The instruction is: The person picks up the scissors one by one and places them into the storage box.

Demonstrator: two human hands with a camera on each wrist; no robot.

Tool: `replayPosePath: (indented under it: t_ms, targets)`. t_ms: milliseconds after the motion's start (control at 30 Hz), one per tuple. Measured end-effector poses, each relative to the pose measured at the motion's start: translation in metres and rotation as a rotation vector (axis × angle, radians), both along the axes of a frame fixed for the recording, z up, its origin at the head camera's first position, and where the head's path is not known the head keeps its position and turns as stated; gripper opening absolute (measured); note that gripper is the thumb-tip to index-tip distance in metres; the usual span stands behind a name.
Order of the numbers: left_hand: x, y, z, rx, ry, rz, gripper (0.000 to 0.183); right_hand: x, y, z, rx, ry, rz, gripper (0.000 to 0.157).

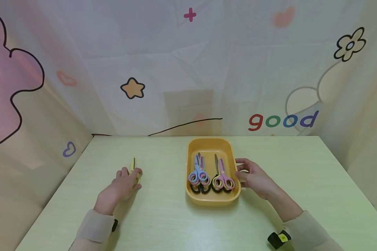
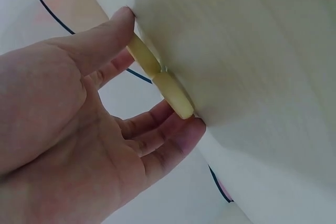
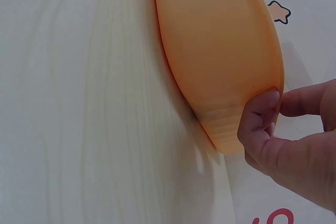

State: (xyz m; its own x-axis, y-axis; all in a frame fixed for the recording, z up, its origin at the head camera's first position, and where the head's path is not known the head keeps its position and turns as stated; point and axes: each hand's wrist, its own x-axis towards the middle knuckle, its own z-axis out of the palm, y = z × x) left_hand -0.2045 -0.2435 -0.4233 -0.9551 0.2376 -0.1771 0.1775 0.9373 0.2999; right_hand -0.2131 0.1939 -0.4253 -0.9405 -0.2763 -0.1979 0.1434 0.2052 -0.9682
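Observation:
My left hand [image 1: 120, 186] is at the left part of the table, its thumb and fingers on either side of yellow-handled scissors [image 1: 133, 164] whose blades point away from me. In the left wrist view the scissors' yellow handle [image 2: 174, 96] lies between thumb and fingertips, close to the tabletop. My right hand [image 1: 254, 177] holds the right rim of a yellow-orange tray [image 1: 213, 199]; in the right wrist view its bent fingers meet the tray's outer wall [image 3: 218, 40]. Inside the tray lie blue scissors [image 1: 198, 174], pink scissors [image 1: 223, 176] and several more partly hidden under them.
The pale wood-grain table [image 1: 163, 223] ends at the back against a printed curtain [image 1: 163, 45], which also hangs along both sides. A dark band with a yellow mark [image 1: 282, 237] sits at my right wrist.

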Motion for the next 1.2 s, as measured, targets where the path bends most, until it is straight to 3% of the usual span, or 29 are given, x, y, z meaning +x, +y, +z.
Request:
replayPosePath:
  t_ms: [467,833,1200]
  targets:
    - [-0.004,0.006,-0.001,-0.016,0.027,0.027,0.023,0.001,0.002,-0.001,-0.002,0.008,0.004,0.055]
    - [-0.007,0.016,0.001,0.008,0.172,0.038,0.021,-0.002,0.002,-0.001,-0.016,0.013,0.004,0.054]
    - [0.000,0.049,0.015,0.060,0.261,0.069,0.023,0.000,0.002,-0.001,-0.010,0.017,0.009,0.056]
